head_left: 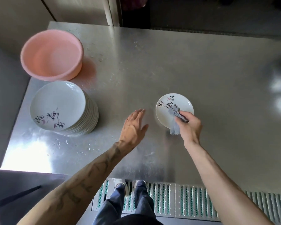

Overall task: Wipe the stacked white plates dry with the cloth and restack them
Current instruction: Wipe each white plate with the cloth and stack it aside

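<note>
Head view shows the right hand (189,125) closed around a bunched grey cloth (175,117), pressing it onto a single white plate (172,103) that lies flat on the steel surface (169,62), probably so the metal braces it during wiping. Its grip holds only the cloth. Left hand (133,127) hovers open and empty just left of that plate, perhaps ready to steady it. Well apart to the left stands the plate stack (62,108), beside a pink basin (52,54)
</note>
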